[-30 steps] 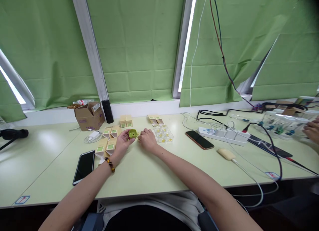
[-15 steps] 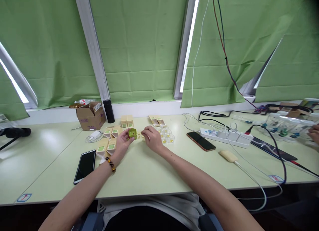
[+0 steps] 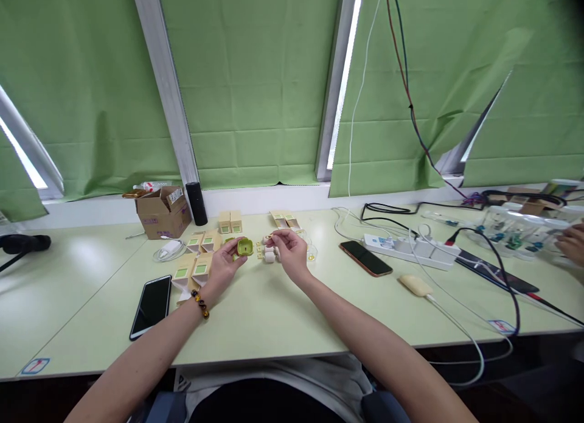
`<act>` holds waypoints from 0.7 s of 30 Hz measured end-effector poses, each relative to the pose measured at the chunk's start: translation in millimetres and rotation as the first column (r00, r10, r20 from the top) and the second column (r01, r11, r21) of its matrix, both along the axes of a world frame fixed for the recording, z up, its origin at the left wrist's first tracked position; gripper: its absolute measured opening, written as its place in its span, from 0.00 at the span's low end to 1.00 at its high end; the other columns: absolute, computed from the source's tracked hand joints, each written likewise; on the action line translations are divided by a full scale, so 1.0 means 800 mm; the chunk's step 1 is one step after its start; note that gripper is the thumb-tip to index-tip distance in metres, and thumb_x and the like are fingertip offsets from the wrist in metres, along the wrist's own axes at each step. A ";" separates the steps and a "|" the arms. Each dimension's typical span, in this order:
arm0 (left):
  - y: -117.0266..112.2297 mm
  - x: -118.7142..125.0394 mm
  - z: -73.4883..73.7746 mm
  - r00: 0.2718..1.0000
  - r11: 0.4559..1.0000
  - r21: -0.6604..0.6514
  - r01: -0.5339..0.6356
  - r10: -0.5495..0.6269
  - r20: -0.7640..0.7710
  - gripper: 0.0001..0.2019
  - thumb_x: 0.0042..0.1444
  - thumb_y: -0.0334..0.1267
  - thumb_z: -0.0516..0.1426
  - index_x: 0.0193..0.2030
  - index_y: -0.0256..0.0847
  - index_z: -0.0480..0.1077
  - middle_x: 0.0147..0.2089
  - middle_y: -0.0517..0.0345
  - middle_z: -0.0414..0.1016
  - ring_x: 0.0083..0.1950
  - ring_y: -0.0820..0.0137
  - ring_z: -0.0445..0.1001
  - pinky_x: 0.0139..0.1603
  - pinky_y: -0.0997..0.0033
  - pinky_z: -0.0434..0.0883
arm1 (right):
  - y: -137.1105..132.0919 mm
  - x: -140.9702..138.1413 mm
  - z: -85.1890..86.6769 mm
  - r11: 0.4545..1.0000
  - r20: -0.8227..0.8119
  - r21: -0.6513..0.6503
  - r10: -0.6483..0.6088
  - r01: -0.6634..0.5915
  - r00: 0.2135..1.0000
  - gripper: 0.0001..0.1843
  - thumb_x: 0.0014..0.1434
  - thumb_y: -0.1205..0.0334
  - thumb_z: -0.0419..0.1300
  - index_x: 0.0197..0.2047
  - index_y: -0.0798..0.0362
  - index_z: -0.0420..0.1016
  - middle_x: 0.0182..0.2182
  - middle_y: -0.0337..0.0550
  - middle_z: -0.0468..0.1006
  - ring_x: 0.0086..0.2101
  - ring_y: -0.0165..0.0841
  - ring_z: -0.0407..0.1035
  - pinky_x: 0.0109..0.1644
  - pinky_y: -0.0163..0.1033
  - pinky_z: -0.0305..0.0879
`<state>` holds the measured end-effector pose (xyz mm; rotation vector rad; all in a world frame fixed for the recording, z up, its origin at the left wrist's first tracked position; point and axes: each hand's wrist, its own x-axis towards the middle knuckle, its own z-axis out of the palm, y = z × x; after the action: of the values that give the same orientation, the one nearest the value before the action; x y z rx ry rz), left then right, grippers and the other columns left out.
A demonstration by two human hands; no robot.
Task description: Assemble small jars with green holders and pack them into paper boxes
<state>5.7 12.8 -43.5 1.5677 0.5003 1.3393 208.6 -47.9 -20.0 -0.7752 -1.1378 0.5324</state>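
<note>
While pinching the green open case [image 3: 245, 247] in the left hand [image 3: 223, 263], keep to its walls: likely light, stiff. With the right hand [image 3: 291, 252], pinching a small pale piece [image 3: 267, 238].

From my remote view I can read no words or numbers: the purple print [image 3: 150, 221] and white label [image 3: 174, 196] on the cardboard box [image 3: 168, 219] are too small, likewise the stickers [image 3: 35, 366] on the worktop [image 3: 269, 316].

Clear tray [image 3: 312, 251] partly behind right hand [image 3: 291, 254]
</note>
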 end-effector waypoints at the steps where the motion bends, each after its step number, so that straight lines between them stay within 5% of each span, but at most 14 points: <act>1: -0.001 0.000 0.000 1.000 1.000 0.011 -0.001 0.002 -0.017 0.30 0.50 0.38 0.74 0.61 0.39 0.77 0.63 0.42 0.79 0.64 0.54 0.78 0.69 0.51 0.73 | 0.002 0.002 0.002 0.999 -0.071 -0.031 0.040 -0.043 0.997 0.15 0.63 0.47 0.68 0.44 0.47 0.74 0.35 0.41 0.81 0.34 0.37 0.80 0.45 0.50 0.82; 9: -0.004 0.001 -0.005 0.992 0.993 0.103 -0.050 0.062 -0.114 0.29 0.54 0.39 0.71 0.63 0.41 0.76 0.63 0.44 0.77 0.61 0.58 0.78 0.66 0.53 0.74 | 0.013 0.014 0.003 0.990 -0.231 -0.075 0.100 -0.120 0.968 0.15 0.60 0.48 0.69 0.37 0.48 0.70 0.32 0.37 0.76 0.32 0.33 0.78 0.46 0.49 0.84; 14: -0.006 0.000 -0.004 0.979 0.979 0.184 -0.090 0.121 -0.162 0.28 0.56 0.37 0.69 0.64 0.42 0.75 0.64 0.44 0.76 0.61 0.59 0.77 0.66 0.54 0.73 | 0.004 0.007 0.002 0.983 -0.157 -0.079 0.153 -0.167 0.976 0.15 0.59 0.49 0.70 0.42 0.49 0.78 0.32 0.40 0.80 0.34 0.36 0.79 0.50 0.50 0.82; 21: -0.014 -0.001 0.001 0.946 0.931 0.329 -0.158 0.238 -0.219 0.25 0.57 0.33 0.67 0.63 0.44 0.76 0.64 0.46 0.77 0.61 0.58 0.76 0.62 0.55 0.73 | -0.008 -0.005 0.003 0.994 -0.001 -0.031 0.106 -0.106 0.994 0.12 0.60 0.52 0.71 0.39 0.50 0.80 0.27 0.38 0.78 0.28 0.32 0.75 0.36 0.39 0.76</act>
<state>4.9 1.3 -42.6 2.0092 0.6480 1.4258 204.5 -54.3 -17.5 -0.7449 -1.1784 0.6397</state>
